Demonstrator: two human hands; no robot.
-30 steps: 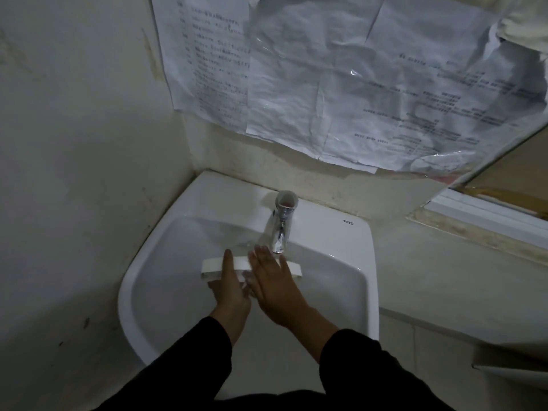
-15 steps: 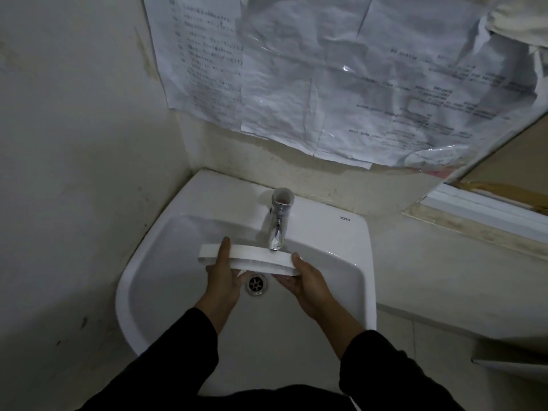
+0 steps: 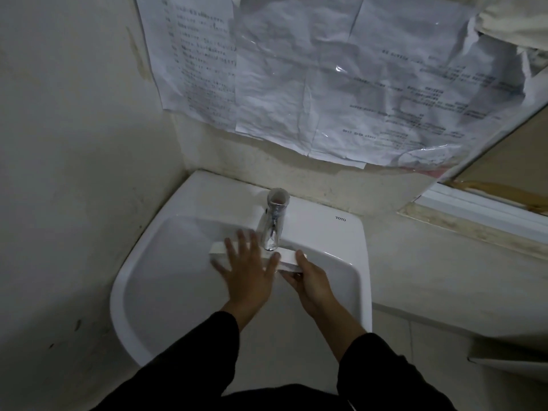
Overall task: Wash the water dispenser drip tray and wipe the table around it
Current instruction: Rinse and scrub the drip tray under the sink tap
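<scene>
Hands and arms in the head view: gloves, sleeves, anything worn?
Both hands are bare: no gloves, and no rings or watch that I can make out in the dim light. The left hand and right hand come out of long dark sleeves, black or near it, plain with no markings. The left sleeve and right sleeve end at the wrists.

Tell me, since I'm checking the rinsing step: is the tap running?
Cannot tell. The faucet stands just above the drip tray, but no stream shows in the dim picture.
</scene>
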